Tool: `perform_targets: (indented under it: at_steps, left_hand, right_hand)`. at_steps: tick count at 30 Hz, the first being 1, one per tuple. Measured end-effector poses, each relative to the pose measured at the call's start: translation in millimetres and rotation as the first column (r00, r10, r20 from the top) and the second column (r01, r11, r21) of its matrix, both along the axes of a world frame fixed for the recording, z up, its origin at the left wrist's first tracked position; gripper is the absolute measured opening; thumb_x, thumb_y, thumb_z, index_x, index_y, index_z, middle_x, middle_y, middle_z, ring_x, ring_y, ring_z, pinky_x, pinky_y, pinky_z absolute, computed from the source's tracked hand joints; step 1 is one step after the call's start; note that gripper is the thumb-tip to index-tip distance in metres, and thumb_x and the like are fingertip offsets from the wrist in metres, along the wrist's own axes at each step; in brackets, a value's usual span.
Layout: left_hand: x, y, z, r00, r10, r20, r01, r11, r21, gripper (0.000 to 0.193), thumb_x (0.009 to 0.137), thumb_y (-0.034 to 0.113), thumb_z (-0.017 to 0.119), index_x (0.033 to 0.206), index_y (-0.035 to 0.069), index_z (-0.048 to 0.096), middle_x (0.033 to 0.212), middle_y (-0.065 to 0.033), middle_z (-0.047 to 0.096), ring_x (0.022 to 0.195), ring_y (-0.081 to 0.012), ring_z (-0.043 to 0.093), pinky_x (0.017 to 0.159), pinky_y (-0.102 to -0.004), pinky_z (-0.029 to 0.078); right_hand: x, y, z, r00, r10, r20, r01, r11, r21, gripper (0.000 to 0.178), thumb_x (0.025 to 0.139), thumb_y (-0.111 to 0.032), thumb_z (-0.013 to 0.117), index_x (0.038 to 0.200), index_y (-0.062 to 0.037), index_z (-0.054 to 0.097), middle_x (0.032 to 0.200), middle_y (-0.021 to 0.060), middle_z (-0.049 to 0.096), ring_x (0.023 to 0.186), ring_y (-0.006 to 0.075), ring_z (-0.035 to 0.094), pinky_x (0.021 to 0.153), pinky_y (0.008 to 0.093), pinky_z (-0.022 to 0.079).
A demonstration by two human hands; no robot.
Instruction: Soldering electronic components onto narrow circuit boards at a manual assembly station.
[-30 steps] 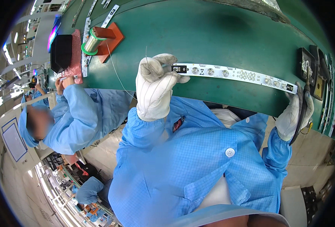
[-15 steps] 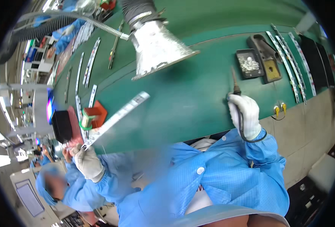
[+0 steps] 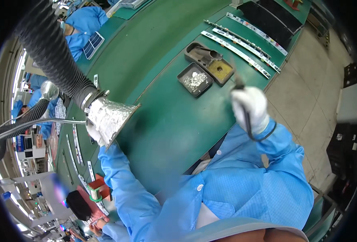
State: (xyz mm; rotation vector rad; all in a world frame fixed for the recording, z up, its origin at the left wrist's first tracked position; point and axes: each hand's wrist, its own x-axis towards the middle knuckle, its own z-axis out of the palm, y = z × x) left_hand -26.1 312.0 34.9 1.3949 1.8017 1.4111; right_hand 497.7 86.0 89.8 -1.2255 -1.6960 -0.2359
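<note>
Soldering iron clasped inside right hand grip.

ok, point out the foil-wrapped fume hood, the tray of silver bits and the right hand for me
foil-wrapped fume hood (image 3: pixel 110 117), head view, on the crinkled foil of its cone.
tray of silver bits (image 3: pixel 185 74), head view, on its dark left rim.
right hand (image 3: pixel 251 107), head view, on the back of the white glove.

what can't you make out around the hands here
- Left hand: head view, mostly hidden behind the foil-wrapped extraction hood; its grip cannot be told.
- Right hand: motion-blurred; the dark tool it holds has no clear tip.
- Tray contents: too small to identify.
</note>
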Motion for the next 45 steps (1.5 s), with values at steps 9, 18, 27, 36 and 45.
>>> perform_targets:
  at_steps: [9,18,27,36,45]
  left_hand:
    - [-10.8,-52.1,-10.8,0.863,0.205,-0.462,-0.077,0.957,0.280,0.014,0.077,0.025,0.064,0.080,0.012,0.065,0.079,-0.0125,0.067,0.074,-0.0350,0.064,0.067,-0.0466,0.049]
    - [-68.2,-246.2,38.3,0.906,0.177,-0.385,-0.176,0.984,0.037,0.017,0.073,0.013,0.066,0.087,0.007,0.058,0.090,-0.0106,0.061,0.090,-0.0325,0.059,0.078,-0.0424,0.048]
    - [-31.5,-373.9,71.2,0.961,-0.206,-0.184,0.204,0.979,-0.027,0.040,0.077,0.017,0.070,0.113,0.008,0.058,0.080,-0.0073,0.055,0.074,-0.0250,0.056,0.070,-0.0382,0.048]
    - [77.5,-361.6,85.1,0.550,-0.374,0.746,0.712,0.677,-0.186,0.046,0.094,0.024,0.058,0.119,-0.005,0.034,0.122,-0.0248,0.052,0.097,-0.0270,0.064,0.083,-0.0360,0.054]
    - [108.9,-347.3,40.7,0.128,-0.185,0.974,0.555,0.828,0.084,0.029,0.092,0.015,0.063,0.106,0.008,0.039,0.101,-0.0088,0.048,0.080,-0.0180,0.053,0.068,-0.0311,0.048]
  right_hand:
    - [38.4,9.4,1.5,0.841,-0.210,0.499,0.399,0.863,-0.311,0.025,0.083,-0.009,0.064,0.107,-0.0079,0.062,0.099,0.0168,0.065,0.087,0.0361,0.063,0.075,0.0424,0.051]
    - [-25.0,-1.3,1.5,0.852,-0.205,0.482,0.374,0.882,-0.286,0.025,0.084,-0.005,0.054,0.108,-0.0089,0.059,0.094,0.0167,0.065,0.085,0.0376,0.063,0.074,0.0464,0.049]
    - [-35.7,-49.1,26.3,0.871,-0.339,0.356,0.449,0.843,-0.297,0.035,0.082,-0.005,0.058,0.116,-0.0065,0.055,0.102,0.0193,0.066,0.092,0.0335,0.065,0.080,0.0414,0.050]
    - [-216.6,-83.9,71.3,0.352,0.289,-0.890,-0.566,0.823,0.043,0.041,0.084,0.002,0.060,0.122,-0.0086,0.047,0.112,0.0092,0.057,0.098,0.0186,0.057,0.085,0.0355,0.050]
    - [-257.9,-88.1,27.7,0.171,0.229,-0.958,-0.654,0.753,0.064,0.046,0.081,0.003,0.069,0.120,-0.0066,0.046,0.110,0.0121,0.058,0.102,0.0212,0.060,0.091,0.0363,0.050]
